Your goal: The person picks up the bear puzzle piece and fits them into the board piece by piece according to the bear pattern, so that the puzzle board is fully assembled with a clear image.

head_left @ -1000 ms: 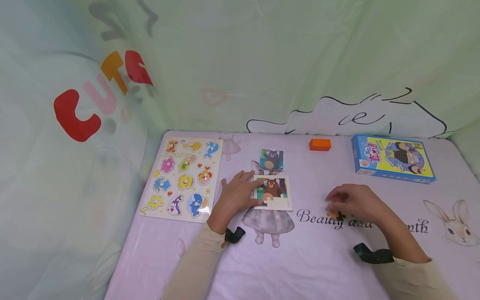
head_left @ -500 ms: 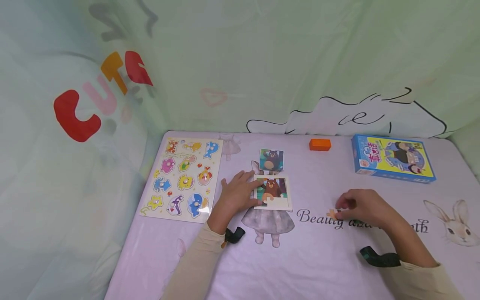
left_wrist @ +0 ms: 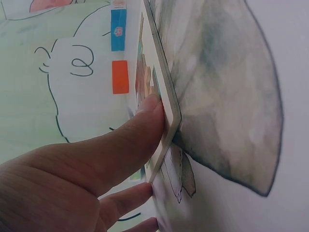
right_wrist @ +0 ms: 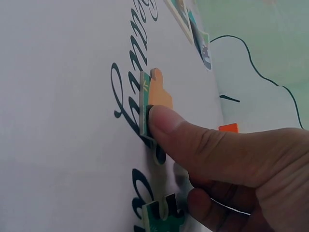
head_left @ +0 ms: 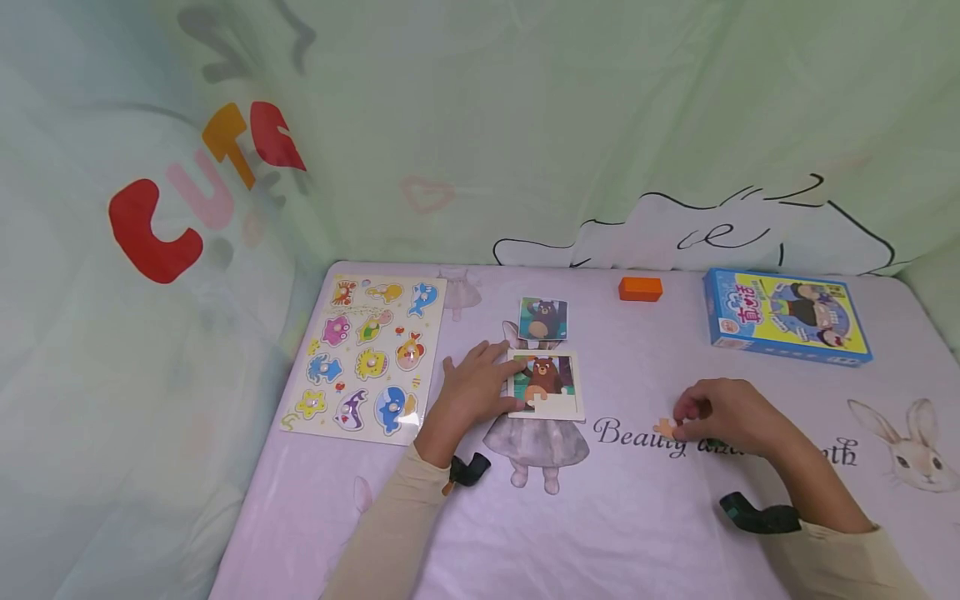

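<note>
My left hand point(head_left: 474, 387) rests on the left side of a cream puzzle board point(head_left: 580, 400); thumb and index finger press on it, fairly straight. The board shows a brown bear point(head_left: 546, 375), with a bare cream area at its lower right. Farther right, my right hand point(head_left: 723, 412) holds an orange and green puzzle piece point(right_wrist: 161, 92) low at the tablecloth, with the thumb on its face. The index finger's contact is hidden in the right wrist view. Below that hand lies a green puzzle piece point(right_wrist: 163, 217), mostly hidden from the head view.
A bear picture card point(head_left: 543, 320) lies just behind the board. An animal knob puzzle point(head_left: 435, 367) stands to the left. Toward the back are an orange block point(head_left: 640, 289) and a blue-and-yellow box point(head_left: 787, 317). Curtains rise beyond the table point(head_left: 600, 533).
My right hand has shifted slightly to the right, and the puzzle piece at its thumb shows a different side or turn, now more orange. The left hand and board stay put.
</note>
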Available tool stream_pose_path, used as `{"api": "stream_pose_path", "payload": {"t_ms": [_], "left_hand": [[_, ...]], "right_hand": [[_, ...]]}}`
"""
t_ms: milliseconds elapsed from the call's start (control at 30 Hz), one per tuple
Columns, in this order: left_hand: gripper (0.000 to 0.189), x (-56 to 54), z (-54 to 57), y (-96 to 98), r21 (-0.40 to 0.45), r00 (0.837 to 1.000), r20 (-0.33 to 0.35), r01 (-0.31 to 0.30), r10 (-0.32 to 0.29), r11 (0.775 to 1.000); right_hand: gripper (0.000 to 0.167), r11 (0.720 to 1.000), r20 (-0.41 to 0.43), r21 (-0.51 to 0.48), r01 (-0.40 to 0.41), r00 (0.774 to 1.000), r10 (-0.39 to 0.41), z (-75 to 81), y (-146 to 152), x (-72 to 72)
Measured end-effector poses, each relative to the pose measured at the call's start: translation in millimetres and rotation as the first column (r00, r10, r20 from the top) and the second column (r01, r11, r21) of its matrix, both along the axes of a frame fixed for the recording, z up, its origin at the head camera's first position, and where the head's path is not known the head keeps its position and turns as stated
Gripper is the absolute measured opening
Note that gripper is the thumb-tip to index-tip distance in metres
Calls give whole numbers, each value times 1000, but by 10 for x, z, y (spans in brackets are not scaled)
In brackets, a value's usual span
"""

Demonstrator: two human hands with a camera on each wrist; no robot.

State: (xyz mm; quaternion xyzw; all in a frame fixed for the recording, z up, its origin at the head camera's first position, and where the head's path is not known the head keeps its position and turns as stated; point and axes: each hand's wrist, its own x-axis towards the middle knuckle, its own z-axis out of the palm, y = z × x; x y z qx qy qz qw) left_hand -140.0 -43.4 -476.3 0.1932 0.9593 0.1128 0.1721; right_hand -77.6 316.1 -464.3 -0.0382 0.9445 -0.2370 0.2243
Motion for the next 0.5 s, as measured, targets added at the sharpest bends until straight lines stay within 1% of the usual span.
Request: {"api": "stream_pose_path", "payload": {"t_ms": [233,500], "left_hand": [[68,8,22,-1,-9,1000,1,2,-2,1000],[67,13,40,-1,-15,1000,2,7,-7,1000]], "right_hand": [[30,1000,15,-19,6,1000,-6,17,8,0],[25,999,-18,-35,-9,1000,8,53,-4,19]]}}
